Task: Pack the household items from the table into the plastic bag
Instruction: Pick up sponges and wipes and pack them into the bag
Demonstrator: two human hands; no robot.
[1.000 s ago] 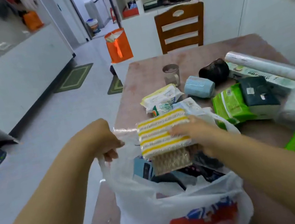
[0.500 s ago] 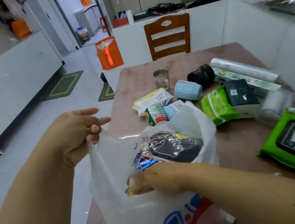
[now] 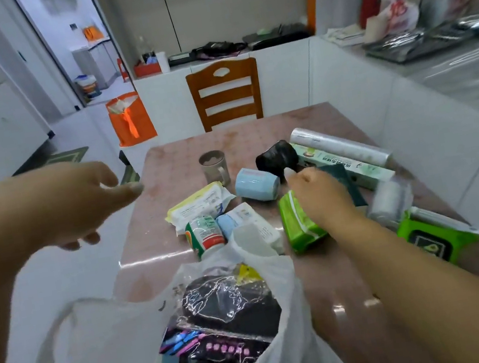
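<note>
The fingers point(image 3: 293, 183) of the right hand point(image 3: 319, 196) are laid on the green pack point(image 3: 298, 222) in the middle of the surface point(image 3: 170, 161); whether it is gripped cannot be told. The left hand point(image 3: 75, 203) is held loose in the air, with nothing in it. The plastic bag point(image 3: 101, 349) at the near edge is not being held up. It could flop shut or spill, since nothing keeps its mouth up.

I see soft, even indoor light, glare streaks on the table point(image 3: 149, 258), a motion-blurred left hand point(image 3: 75, 203), and wide-angle bending at the edges.
</note>
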